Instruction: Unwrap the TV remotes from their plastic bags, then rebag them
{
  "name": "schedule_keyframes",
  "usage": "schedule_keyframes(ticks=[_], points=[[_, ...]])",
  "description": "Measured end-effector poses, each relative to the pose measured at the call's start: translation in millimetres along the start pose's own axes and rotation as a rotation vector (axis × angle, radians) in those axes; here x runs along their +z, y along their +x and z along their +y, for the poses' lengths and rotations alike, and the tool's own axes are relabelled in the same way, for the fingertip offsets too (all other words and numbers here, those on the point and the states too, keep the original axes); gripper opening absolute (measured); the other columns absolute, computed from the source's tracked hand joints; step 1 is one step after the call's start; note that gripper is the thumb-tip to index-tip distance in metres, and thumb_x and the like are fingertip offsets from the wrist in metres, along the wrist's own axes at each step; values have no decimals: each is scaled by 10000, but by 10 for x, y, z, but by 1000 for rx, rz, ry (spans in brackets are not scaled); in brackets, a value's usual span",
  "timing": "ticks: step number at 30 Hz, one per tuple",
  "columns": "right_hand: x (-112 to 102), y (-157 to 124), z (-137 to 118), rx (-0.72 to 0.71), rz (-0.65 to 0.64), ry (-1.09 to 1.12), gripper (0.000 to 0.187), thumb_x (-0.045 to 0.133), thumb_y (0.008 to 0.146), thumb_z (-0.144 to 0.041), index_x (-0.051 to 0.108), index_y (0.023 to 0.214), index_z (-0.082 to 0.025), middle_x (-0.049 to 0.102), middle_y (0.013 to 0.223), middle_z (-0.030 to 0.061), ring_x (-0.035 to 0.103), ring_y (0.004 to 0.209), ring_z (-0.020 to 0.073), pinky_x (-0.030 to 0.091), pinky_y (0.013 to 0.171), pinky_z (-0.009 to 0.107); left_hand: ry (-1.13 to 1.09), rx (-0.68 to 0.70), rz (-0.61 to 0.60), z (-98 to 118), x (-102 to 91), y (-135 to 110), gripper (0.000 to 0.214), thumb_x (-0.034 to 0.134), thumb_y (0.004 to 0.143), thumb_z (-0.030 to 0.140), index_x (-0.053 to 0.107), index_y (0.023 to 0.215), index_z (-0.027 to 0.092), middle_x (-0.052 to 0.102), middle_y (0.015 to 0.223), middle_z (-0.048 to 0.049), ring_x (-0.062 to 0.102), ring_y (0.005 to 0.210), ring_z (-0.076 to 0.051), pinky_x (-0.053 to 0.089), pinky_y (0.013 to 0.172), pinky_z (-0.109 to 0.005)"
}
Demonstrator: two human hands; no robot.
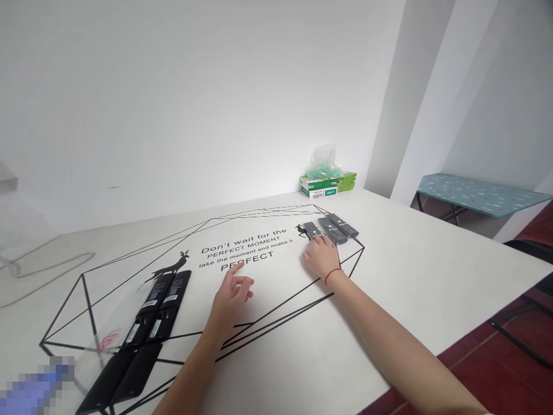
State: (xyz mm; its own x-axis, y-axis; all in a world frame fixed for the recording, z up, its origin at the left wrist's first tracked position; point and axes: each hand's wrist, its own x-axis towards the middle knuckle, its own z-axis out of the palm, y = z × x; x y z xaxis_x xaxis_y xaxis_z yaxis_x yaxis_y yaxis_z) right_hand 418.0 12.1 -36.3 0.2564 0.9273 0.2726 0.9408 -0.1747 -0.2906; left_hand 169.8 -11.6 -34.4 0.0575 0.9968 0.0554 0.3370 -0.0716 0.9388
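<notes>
My right hand [320, 254] reaches across the white table [410, 271] and lies over the near end of the leftmost of three grey remotes [332, 228], its fingers curled down on it; a red string circles the wrist. My left hand [231, 295] hovers over the printed lettering in the table's middle, fingers loosely apart, holding nothing. To the left lie black remotes [166, 300] in a row, face down with labels showing, partly under a clear plastic cover.
A stack of green and white boxes [328, 183] with a plastic bag on top stands by the back wall. A cable [52, 268] loops at the far left. A blue patterned table [475, 196] stands right, beyond a gap.
</notes>
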Motion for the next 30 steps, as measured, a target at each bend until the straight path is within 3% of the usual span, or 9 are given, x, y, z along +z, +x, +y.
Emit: schedule_keyframes(ticks=[13, 20, 25, 28, 30], points=[[92, 100, 68, 31, -53, -64, 543, 432, 842, -345, 534, 1265, -20, 391, 1438, 198, 297, 1324, 359, 223, 1053, 517, 104, 24, -18, 4, -4, -34, 432, 485, 786, 424, 550, 1162, 220, 647, 827, -8, 635, 647, -155, 488, 679, -303], [53, -9, -46, -102, -48, -50, 466, 484, 836, -324, 587, 1198, -51, 394, 1432, 201, 232, 1364, 370, 184, 1085, 516, 299, 123, 29, 168, -93, -81, 302, 466, 794, 381, 657, 985, 246, 682, 818, -14, 617, 687, -182, 481, 706, -310], [90, -225, -286, -452, -69, 84, 378, 494, 851, -297, 621, 1148, -99, 481, 1368, 174, 289, 1353, 311, 251, 1099, 468, 682, 130, 202, 186, -442, -9, 367, 365, 847, 286, 651, 1068, 223, 694, 997, -65, 618, 828, -213, 456, 800, -323], [123, -374, -442, -641, -87, 190, 307, 500, 848, -270, 650, 1076, -131, 518, 1325, 158, 348, 1321, 290, 292, 1090, 475, 978, -57, 313, 83, -778, 20, 412, 369, 840, 249, 619, 1155, 163, 658, 1092, -138, 599, 967, -283, 441, 819, -362], [133, -452, -528, -740, -88, 245, 258, 505, 841, -247, 669, 1009, -140, 551, 1275, 150, 389, 1287, 290, 324, 1074, 478, 1055, -204, 298, -8, -972, 33, 421, 398, 826, 265, 620, 1160, 139, 629, 1137, -166, 590, 1002, -311, 439, 817, -369]])
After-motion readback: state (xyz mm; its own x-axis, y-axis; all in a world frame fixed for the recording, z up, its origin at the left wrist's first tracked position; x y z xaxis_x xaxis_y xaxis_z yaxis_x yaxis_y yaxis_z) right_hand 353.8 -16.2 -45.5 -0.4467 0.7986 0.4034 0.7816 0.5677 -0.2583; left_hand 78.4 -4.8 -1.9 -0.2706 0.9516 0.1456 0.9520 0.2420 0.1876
